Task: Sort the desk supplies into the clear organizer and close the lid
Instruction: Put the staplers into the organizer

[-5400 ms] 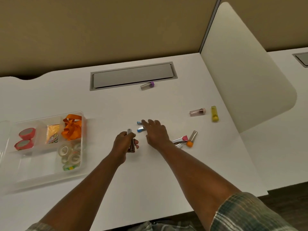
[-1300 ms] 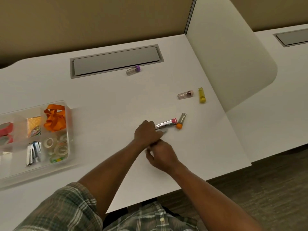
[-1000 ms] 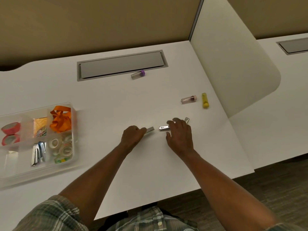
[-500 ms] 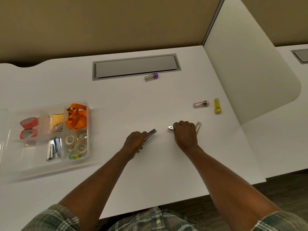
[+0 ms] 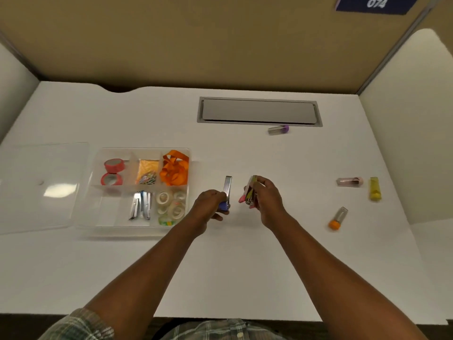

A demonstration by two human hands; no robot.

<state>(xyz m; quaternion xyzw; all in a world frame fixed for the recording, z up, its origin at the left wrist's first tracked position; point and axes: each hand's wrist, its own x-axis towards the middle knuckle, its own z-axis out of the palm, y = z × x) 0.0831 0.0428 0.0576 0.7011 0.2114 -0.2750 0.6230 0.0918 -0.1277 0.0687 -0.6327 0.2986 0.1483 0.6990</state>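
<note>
Head view: a blue sign (image 5: 375,4) high on the tan partition (image 5: 196,40) read "074". The left hand (image 5: 208,204) had its fingers curled round a blue-ended silver stapler (image 5: 228,187), held upright just beside the right hand (image 5: 266,200), whose fingers gripped a pink-ended stapler (image 5: 248,193). Both hung over the white desk (image 5: 245,266). Left of the left fingers sat the clear organizer (image 5: 110,223), its lid (image 5: 41,187) lying open flat beyond it. Well right of the right fingers lay an orange-capped tube (image 5: 338,218), a pink tube (image 5: 349,182) and a yellow tube (image 5: 375,192). Beyond the fingers, a purple-capped tube (image 5: 278,130) lay beside the grey hatch (image 5: 258,111).
</note>
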